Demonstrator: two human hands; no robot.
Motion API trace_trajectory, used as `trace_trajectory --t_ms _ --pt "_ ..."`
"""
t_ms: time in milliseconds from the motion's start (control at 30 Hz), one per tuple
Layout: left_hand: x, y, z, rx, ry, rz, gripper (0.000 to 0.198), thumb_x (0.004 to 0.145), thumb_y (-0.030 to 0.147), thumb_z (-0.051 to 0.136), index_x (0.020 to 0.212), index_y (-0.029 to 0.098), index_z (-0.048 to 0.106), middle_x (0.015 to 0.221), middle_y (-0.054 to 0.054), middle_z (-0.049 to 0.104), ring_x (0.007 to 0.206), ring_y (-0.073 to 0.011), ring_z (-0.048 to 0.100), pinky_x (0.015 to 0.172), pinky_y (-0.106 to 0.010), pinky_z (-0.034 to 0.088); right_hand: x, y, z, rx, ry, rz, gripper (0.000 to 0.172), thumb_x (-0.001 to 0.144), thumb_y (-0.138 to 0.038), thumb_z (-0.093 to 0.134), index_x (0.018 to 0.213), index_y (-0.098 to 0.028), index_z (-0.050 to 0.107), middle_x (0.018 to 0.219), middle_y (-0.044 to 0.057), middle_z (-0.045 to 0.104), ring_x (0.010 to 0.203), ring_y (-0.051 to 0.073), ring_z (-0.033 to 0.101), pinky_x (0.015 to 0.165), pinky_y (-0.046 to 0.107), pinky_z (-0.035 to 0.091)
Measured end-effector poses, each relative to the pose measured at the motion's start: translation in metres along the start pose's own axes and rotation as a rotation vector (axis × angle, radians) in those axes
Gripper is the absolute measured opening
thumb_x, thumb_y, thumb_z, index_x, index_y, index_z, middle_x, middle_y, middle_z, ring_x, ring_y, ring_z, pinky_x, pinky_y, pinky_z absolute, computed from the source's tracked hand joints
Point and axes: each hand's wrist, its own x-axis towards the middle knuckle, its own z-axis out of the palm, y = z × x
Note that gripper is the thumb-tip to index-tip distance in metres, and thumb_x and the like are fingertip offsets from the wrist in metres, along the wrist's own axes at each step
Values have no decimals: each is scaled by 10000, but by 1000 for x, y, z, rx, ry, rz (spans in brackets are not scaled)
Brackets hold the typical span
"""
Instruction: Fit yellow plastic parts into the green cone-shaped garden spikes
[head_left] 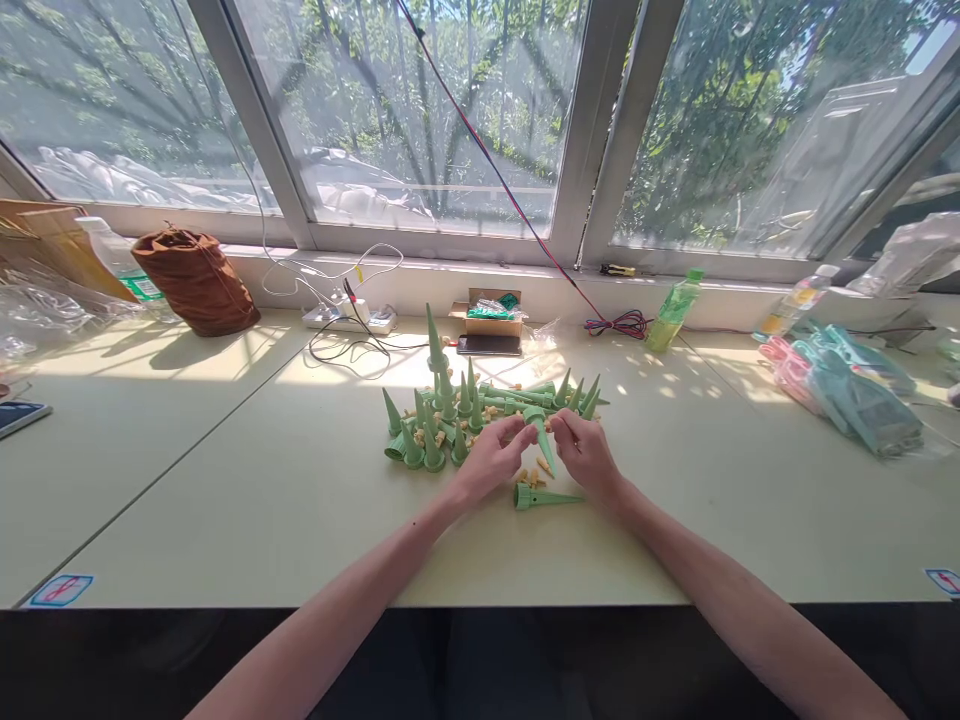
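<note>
My left hand (495,455) is closed around the wide end of a green plastic spike (543,443), whose tip points down toward me. Close beside it, my right hand (587,452) is pinched at the spike's right side; a small tan piece seems to show at its fingertips, though too small to make out surely. Below the hands another green spike (547,498) lies on its side. A few small tan plugs (534,477) lie just above it. Many more green spikes (433,452) stand and lie in a pile to the left and behind, with tan plugs scattered among them.
Behind the pile are a small open cardboard box (493,322) and a dark phone (489,345). A power strip (352,318) with cables and a brown bag (196,282) stand back left. On the right are a green bottle (674,312) and bagged pastel items (847,385).
</note>
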Motion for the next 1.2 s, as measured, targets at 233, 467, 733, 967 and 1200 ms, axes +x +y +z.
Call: trace_trajectory --t_ms 233,467,733,967,1200 --pt "1 -10 0 215 78 259 240 944 386 523 953 159 600 893 -25 511 582 -64 422 508 -193 373 -1 2 -1 7 -17 31 412 1012 -410 353 656 -214 420 473 -53 401 437 102 375 482 240 314" --pt "-1 -10 -2 392 93 372 280 978 311 486 1230 235 580 947 -29 554 621 -84 465 605 -227 417 0 3 -1 14 -30 19 421 1015 -411 339 671 -206 466 475 -56 393 428 99 375 485 237 316" --pt "3 -11 3 312 223 252 222 966 355 483 1053 178 584 923 -37 614 563 -76 469 527 -211 387 0 1 2 32 44 33 371 1011 -415 371 739 -201 502 512 -53 410 455 102 377 486 237 316" --pt "2 2 0 -71 100 -71 635 942 627 331 616 137 570 442 6 457 372 -84 397 394 -216 294 2 -3 -1 -66 18 -125 325 1008 -341 401 761 -187 544 598 -23 501 530 103 424 535 232 341" --pt "0 3 -3 -212 -3 -175 608 890 662 438 654 123 591 481 -12 519 378 -74 420 378 -203 290 -1 -2 1 -80 14 -148 302 1001 -308 414 750 -187 533 595 -30 493 525 98 409 535 221 333"
